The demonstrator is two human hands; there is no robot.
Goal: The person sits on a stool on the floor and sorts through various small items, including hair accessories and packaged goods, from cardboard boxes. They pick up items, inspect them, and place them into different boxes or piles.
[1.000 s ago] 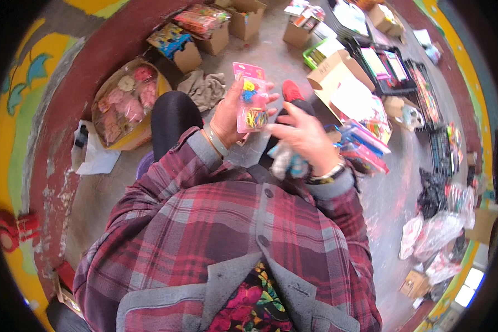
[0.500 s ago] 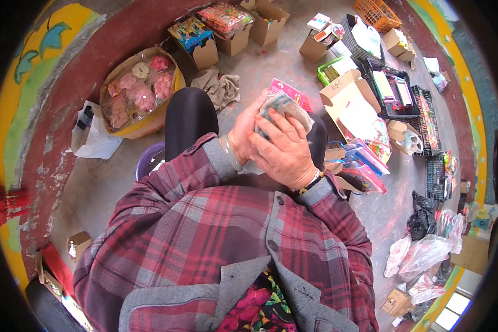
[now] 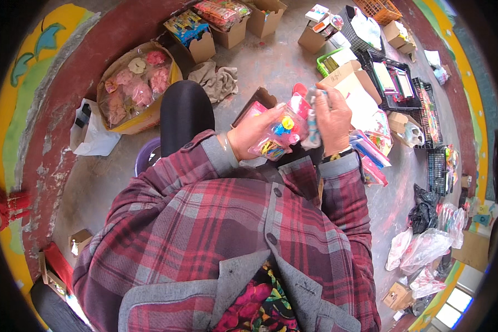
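Observation:
My left hand (image 3: 253, 133) is closed on a clear plastic packet (image 3: 280, 134) with a pink card top. Small yellow, blue and pink pieces and thin coloured bands show through it. Just right of the packet, my right hand (image 3: 336, 123) grips a bunched grey-blue cloth (image 3: 312, 133), which hangs down from the fingers. Beyond the packet an open brown cardboard box (image 3: 255, 103) partly shows behind my left hand. A red rounded thing (image 3: 299, 89) sticks up past the packet; its kind is unclear.
On the left stands a large box (image 3: 172, 105) of bagged pink flowers. A crumpled grey cloth (image 3: 218, 83) lies on the floor. An open carton (image 3: 353, 83), pink-and-blue packets (image 3: 371, 157) and black crates (image 3: 390, 102) stand to the right, with plastic bags (image 3: 426, 249) nearer.
My right hand and the cloth have moved off the packet to the right, uncovering its coloured contents. My left hand has shifted slightly and still holds the packet. The cardboard box has come into sight.

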